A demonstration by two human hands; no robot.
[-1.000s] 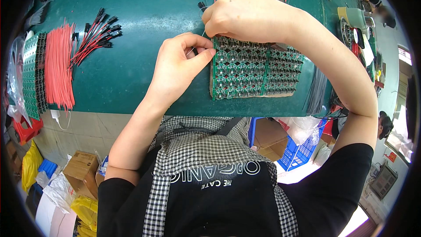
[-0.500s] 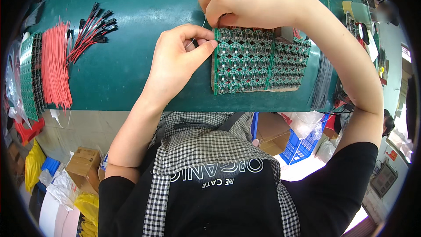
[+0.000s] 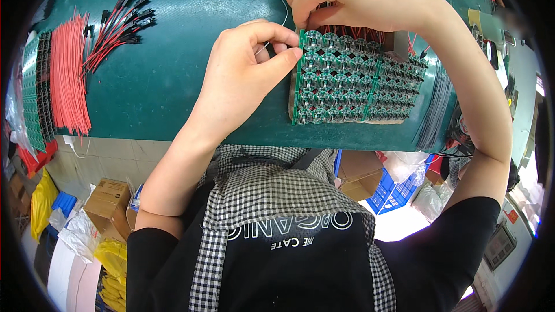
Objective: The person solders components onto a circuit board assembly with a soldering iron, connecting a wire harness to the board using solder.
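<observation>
A panel of green circuit boards (image 3: 335,89) with rows of small clear and dark parts lies on the green table. My left hand (image 3: 245,69) is closed, thumb and forefinger pinching at the panel's left edge near its far corner. A thin whitish wire (image 3: 287,8) loops between my hands and passes by the left fingers. My right hand (image 3: 332,0) bends over the far left corner, fingers curled in a pinch; what it holds is hidden. Red wires (image 3: 344,32) show along the far edge, beneath that hand. A dark bar-shaped block (image 3: 396,45) rests across the panel.
At left lie a bundle of red wires (image 3: 69,75), wires with black connectors (image 3: 124,26) and more circuit panels (image 3: 32,89). Grey wires (image 3: 430,110) lie right of the panel. Below the table are a cardboard box (image 3: 107,205) and a blue crate (image 3: 396,193).
The panel and both hands appear shifted slightly right in view. My right hand has lifted a little from the far edge, showing more red wires. The pinch at the left edge continues.
</observation>
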